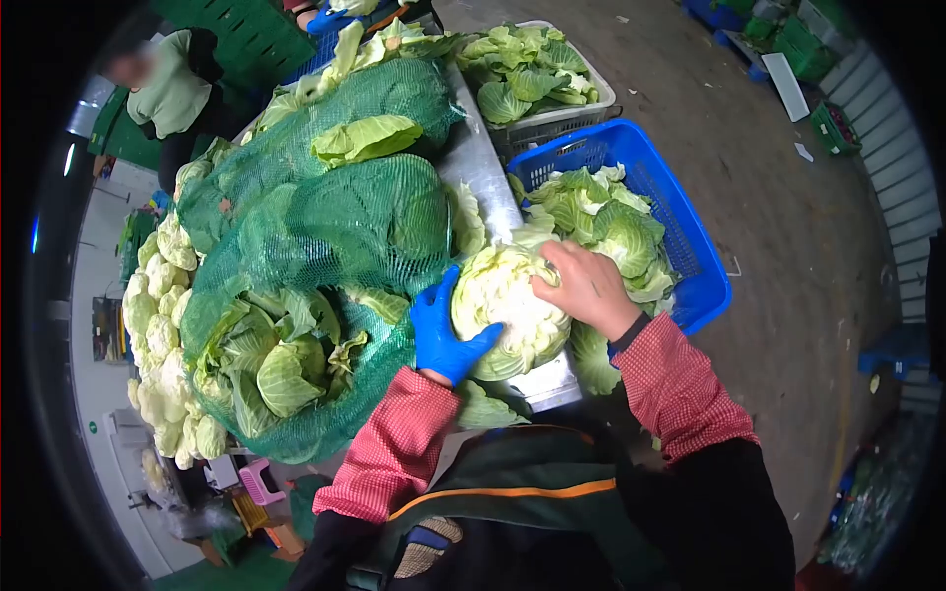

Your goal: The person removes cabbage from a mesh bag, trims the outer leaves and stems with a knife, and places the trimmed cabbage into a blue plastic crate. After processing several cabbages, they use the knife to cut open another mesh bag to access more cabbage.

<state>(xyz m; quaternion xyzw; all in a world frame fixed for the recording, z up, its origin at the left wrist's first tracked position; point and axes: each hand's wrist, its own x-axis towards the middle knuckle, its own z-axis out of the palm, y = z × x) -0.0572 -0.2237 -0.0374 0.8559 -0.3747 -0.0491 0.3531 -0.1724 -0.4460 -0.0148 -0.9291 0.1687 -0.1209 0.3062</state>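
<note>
A pale, trimmed cabbage [512, 305] rests at the near end of the metal table [483, 163], its cut, whitish side facing up. My left hand [440, 330], in a blue glove, grips its left side with the thumb across the front. From the upper right my bare right hand [591, 286] holds the cabbage's edge, fingers bent over the outer leaves. Left of my hands lies a green mesh sack [325, 231] full of cabbages. Its open mouth shows green heads [293, 376] with loose outer leaves.
A blue crate [711, 271] of stripped leaves stands right of the table, with a grey crate [552, 120] of leaves behind it. Whitish cabbages [163, 335] are heaped at far left. Another person [175, 94] stands at upper left. A pink stool [261, 483] is below the table.
</note>
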